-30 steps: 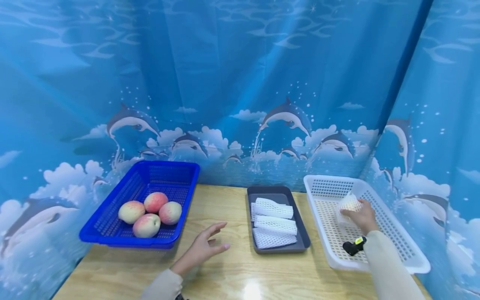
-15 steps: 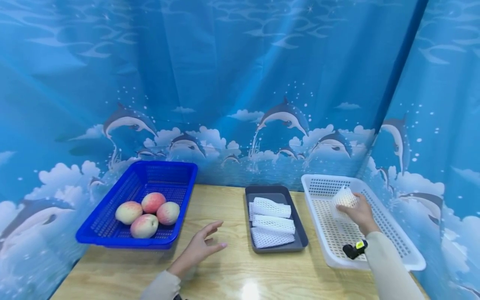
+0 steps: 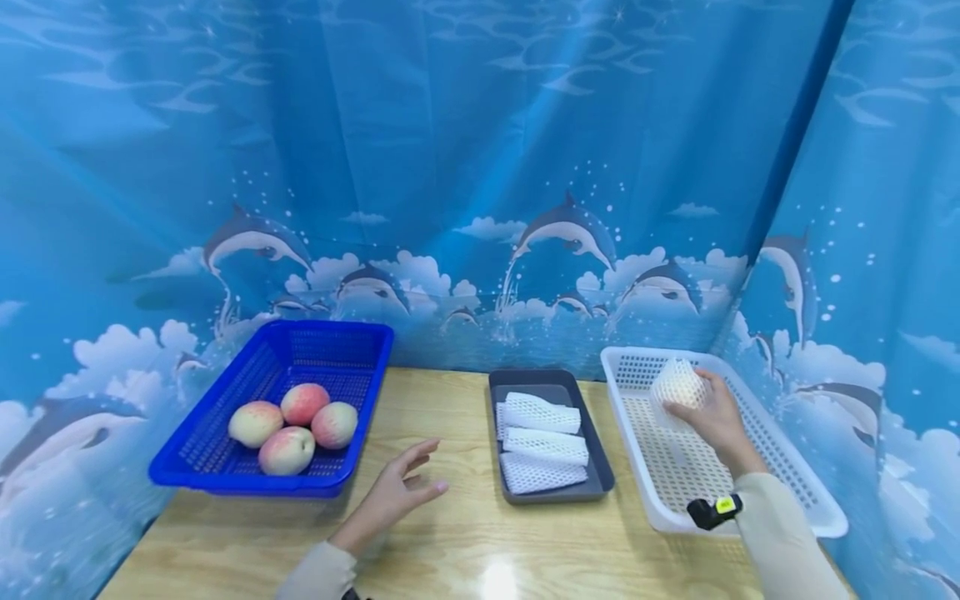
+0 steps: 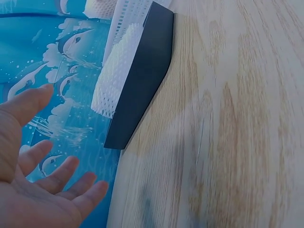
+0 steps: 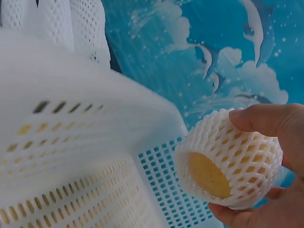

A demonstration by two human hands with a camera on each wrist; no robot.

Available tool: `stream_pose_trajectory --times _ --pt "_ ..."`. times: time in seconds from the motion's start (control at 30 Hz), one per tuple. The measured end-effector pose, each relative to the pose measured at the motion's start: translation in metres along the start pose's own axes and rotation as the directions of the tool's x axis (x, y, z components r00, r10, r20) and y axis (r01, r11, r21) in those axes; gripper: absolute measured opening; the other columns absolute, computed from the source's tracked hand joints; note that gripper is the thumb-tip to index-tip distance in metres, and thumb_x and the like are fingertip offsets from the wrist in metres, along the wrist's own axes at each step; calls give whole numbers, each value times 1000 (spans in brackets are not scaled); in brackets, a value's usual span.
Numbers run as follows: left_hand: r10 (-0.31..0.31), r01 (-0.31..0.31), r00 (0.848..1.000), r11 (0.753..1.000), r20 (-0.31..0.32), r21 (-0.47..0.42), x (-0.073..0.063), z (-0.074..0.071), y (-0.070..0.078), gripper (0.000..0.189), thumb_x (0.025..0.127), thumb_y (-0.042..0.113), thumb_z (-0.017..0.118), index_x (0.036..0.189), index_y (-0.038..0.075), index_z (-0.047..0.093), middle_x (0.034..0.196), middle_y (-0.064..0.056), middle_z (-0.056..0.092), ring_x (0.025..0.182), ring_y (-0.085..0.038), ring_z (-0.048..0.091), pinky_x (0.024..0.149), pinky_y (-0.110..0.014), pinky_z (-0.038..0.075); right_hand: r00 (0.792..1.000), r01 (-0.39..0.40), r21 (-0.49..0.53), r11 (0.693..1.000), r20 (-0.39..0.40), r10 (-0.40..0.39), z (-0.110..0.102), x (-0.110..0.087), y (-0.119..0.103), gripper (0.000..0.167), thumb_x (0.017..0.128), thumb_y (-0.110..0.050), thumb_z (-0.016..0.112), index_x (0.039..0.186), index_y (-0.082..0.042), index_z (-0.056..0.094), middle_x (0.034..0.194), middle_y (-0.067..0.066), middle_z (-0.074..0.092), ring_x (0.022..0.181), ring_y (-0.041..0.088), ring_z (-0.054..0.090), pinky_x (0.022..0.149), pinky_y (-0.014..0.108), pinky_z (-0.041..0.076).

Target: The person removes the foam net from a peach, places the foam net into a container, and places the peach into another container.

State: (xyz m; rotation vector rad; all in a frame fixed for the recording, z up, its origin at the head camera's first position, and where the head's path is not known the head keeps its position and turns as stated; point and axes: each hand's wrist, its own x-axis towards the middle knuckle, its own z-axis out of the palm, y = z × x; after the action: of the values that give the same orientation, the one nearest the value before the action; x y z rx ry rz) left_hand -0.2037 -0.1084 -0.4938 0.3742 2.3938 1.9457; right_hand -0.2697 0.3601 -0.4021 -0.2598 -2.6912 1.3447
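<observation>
My right hand (image 3: 718,418) grips a peach in a white foam net sleeve (image 5: 232,161), over the far part of the white basket (image 3: 813,492). In the right wrist view, thumb and fingers curl round the sleeve, and yellowish skin shows through its open end and mesh. My left hand (image 3: 390,498) hovers over the wooden table with its fingers spread and nothing in it. It is between the blue basket (image 3: 187,454) and the dark grey tray (image 3: 558,499). Several white foam net sleeves (image 3: 546,447) lie flat in that tray.
Several bare peaches (image 3: 287,451) sit together in the blue basket at the left. The wooden table (image 3: 442,400) carries all three containers. Behind them hangs a blue dolphin-print curtain (image 3: 450,167), which also runs down both sides.
My right hand has shifted slightly left and up within the white basket area, still gripping the sleeved peach. The left hand stays almost where it was, and the head view has turned slightly.
</observation>
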Motion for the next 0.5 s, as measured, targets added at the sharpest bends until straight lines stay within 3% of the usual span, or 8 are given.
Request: stream_pose_trajectory --times 0.2,0.4,0.5 --pt "-17 16 999 999 -46 -36 -2 -1 1 66 80 9 77 137 -1 47 142 -23 45 129 -47 40 106 -58 37 1000 16 6 1000 8 -16 4 -16 -18 100 84 -38 73 153 -7 9 156 27 3 139 52 13 106 70 24" --pt "-15 12 998 999 -65 -43 -4 -3 -2 65 80 11 77 137 2 48 141 -20 47 129 -47 40 105 -58 38 991 130 -11 991 12 -130 10 -33 -33 93 85 -36 72 153 -9 14 154 29 10 131 55 26 97 67 40" --pt "-18 16 998 999 -68 -41 -5 -4 -3 64 80 10 77 137 3 49 142 -19 47 129 -46 40 105 -57 38 986 167 -10 986 14 -167 16 -43 -42 91 85 -35 73 153 -12 18 154 28 12 131 55 26 95 67 42"
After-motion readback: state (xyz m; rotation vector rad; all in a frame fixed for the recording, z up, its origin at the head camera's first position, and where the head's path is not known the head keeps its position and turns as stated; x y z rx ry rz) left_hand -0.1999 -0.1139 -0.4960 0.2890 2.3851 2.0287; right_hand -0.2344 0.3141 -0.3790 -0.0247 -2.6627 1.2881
